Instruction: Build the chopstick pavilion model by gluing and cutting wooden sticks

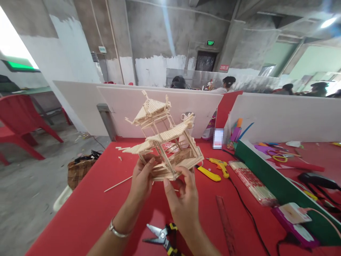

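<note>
A two-tiered pagoda model (pixel 163 138) built of thin wooden sticks is held up above the red table (pixel 87 206). My left hand (pixel 141 181) grips its base from the left, fingers curled around the lower frame. My right hand (pixel 182 199) holds the base from below and the front, thumb and fingers pinching the bottom edge. The model tilts slightly to the right.
Pliers (pixel 162 238) lie near my wrists. A yellow utility knife (pixel 209 173), yellow glue gun (pixel 220 165), red ruler (pixel 226 222), stick packet (pixel 253 183) and loose sticks (pixel 118 184) sit on the table. A green divider (pixel 279 188) stands right; white partitions behind.
</note>
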Available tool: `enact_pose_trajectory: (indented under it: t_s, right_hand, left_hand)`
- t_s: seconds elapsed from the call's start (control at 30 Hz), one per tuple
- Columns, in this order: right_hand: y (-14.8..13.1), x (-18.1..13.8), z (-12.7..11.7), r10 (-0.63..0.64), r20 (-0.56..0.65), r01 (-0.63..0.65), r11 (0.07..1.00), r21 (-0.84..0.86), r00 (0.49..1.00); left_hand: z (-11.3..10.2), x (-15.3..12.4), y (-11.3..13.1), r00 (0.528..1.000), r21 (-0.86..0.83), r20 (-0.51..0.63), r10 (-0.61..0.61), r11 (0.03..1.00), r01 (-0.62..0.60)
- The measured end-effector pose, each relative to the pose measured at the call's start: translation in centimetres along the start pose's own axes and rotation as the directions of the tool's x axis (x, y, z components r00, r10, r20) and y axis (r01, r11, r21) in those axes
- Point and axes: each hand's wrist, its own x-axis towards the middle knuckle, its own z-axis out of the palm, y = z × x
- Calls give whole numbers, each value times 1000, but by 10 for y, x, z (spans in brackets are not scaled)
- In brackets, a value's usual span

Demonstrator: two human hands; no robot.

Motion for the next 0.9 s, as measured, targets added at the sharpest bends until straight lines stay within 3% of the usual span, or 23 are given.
enact_pose_trajectory:
  t_s: [0.17,0.4,0.73,0.9]
  right_hand:
    - [-6,-10,1,-185,29,187,948,-259,982]
    - [-10,-14,5,-438,95,421,747,-514,894]
    - [-5,-15,5,-477,146,472,692,-546,867]
    - [-1,-14,2,-466,149,463,688,-559,872]
  left_hand:
    - [1,-1,-4,998,-85,-53,27,996,-32]
    - [-5,0,-12,990,-172,-141,28,984,-52]
    - [-7,3,-15,975,-195,-212,64,975,-107]
    - [-5,2,-18,973,-208,-228,27,975,-76]
